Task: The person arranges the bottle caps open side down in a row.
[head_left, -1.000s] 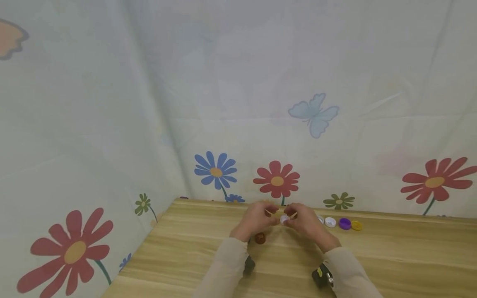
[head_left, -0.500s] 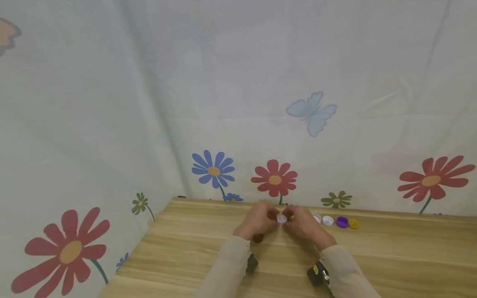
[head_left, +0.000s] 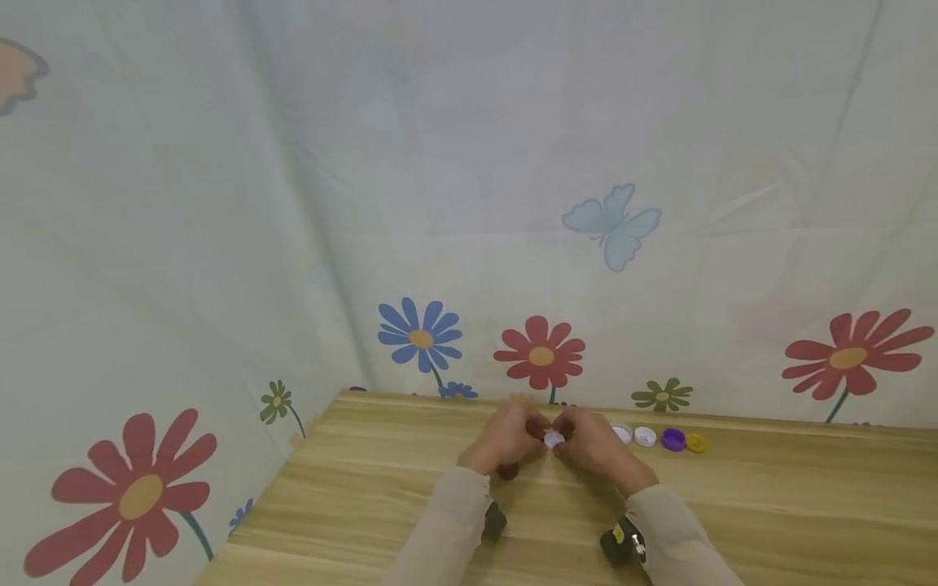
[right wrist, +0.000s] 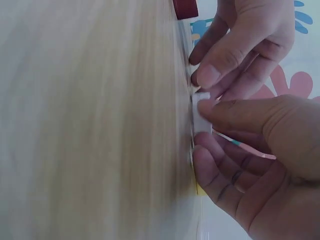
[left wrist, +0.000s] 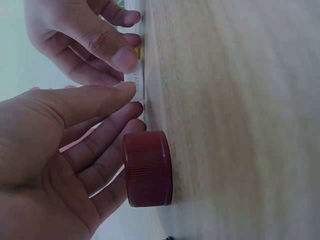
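Note:
Between my two hands a white bottle cap point(head_left: 554, 439) is pinched, close over the table. My left hand point(head_left: 506, 437) grips its left side; in the left wrist view the thumb lies on the cap's ribbed wall, with fingers curled behind. My right hand point(head_left: 595, 439) pinches the other side, its thumb on the white cap point(right wrist: 202, 116) in the right wrist view. A dark red ribbed cap point(left wrist: 148, 169) stands on the table near my left hand's fingers. Part of a yellow piece point(right wrist: 201, 188) shows behind my right fingers.
Right of my right hand, two white caps point(head_left: 645, 437), a purple cap point(head_left: 673, 439) and a yellow cap point(head_left: 696, 443) form a row along the back of the wooden table point(head_left: 791, 505). A flower-printed cloth point(head_left: 469, 163) hangs behind the table's far edge.
The fingers of both hands have closed in around the white cap, which has come slightly nearer to me. The row of caps on the right stays in place.

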{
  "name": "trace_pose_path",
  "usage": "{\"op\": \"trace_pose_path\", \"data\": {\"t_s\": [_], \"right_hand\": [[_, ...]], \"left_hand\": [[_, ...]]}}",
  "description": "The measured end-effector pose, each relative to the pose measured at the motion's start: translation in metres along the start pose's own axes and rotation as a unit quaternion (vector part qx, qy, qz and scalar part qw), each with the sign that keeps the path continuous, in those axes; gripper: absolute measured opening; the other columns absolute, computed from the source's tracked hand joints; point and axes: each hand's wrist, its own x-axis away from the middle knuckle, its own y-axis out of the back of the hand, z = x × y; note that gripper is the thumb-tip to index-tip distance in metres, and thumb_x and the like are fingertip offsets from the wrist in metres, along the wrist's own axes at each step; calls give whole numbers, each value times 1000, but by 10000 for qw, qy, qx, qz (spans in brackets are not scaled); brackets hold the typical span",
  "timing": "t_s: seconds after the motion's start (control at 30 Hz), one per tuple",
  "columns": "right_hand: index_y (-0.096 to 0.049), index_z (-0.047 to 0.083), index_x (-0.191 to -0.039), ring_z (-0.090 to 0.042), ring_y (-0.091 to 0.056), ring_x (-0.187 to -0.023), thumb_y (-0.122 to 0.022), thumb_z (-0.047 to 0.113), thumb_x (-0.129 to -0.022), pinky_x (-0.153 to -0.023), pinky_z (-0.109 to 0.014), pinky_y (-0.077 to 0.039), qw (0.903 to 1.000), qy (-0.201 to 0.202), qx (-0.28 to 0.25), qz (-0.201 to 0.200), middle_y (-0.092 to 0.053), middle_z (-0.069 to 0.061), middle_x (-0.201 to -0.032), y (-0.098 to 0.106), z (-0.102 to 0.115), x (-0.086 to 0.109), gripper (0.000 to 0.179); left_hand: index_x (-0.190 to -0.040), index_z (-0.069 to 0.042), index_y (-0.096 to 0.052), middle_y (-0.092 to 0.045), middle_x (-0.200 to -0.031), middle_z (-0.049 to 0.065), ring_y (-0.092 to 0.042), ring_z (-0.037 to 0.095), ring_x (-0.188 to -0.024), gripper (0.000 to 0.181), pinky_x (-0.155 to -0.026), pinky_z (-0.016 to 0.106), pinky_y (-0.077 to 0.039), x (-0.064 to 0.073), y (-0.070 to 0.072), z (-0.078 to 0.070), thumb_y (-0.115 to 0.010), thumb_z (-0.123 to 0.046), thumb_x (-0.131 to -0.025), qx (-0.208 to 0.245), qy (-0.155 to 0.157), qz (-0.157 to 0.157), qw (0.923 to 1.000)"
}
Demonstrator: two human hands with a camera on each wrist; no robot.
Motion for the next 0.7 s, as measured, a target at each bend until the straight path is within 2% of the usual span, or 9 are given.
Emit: {"op": "trace_pose_path", "data": {"t_s": [0.1,0.17,0.33,0.43,0.57,0.7], "right_hand": [[-74,0,-100,-27,-68,-91,-85,3,-83,-88,-49,-56,9999,-10,-91,44,-73,-8,-95,3,1,1,20],[-75,1,-101,-26,-68,-92,-84,6,-86,-88,-49,-56,9998,-33,-171,100,-73,-7,-96,6,2,2,19],[-76,3,-103,-23,-68,-93,-80,8,-92,-89,-48,-56,9992,-82,-268,292,-73,-4,-96,12,4,2,13],[-76,6,-102,-20,-66,-92,-78,10,-95,-88,-46,-55,9986,-110,-302,413,-74,-2,-96,15,6,2,9],[-76,8,-102,-18,-63,-83,-74,10,-98,-75,-39,-55,9962,-131,-564,643,-71,-1,-93,19,9,2,4],[-75,6,-103,-19,-63,-75,-71,8,-101,-66,-36,-55,9924,-152,-899,828,-70,-4,-90,23,12,4,5]], "left_hand": [[-111,-3,-81,-78,-92,3,-70,12,-86,27,-85,29,-56,1,1,1,-85,1,-85,98,23,10,9999],[-112,-5,-81,-77,-93,1,-68,11,-83,27,-79,28,-57,3,2,1,-84,1,-86,247,154,50,9996],[-109,-8,-81,-73,-90,-2,-67,16,-63,22,-53,31,-57,9,7,1,-84,-1,-88,785,499,98,9956],[-105,-10,-81,-71,-89,-2,-66,22,-54,17,-45,33,-55,12,10,1,-86,-6,-89,966,584,75,9936],[-100,-12,-81,-70,-89,-3,-66,19,-59,13,-51,32,-57,14,14,1,-85,-7,-89,858,538,4,9949],[-97,-14,-81,-69,-87,-7,-64,12,-74,11,-70,29,-56,13,19,0,-84,-7,-89,431,319,-78,9985]]}}
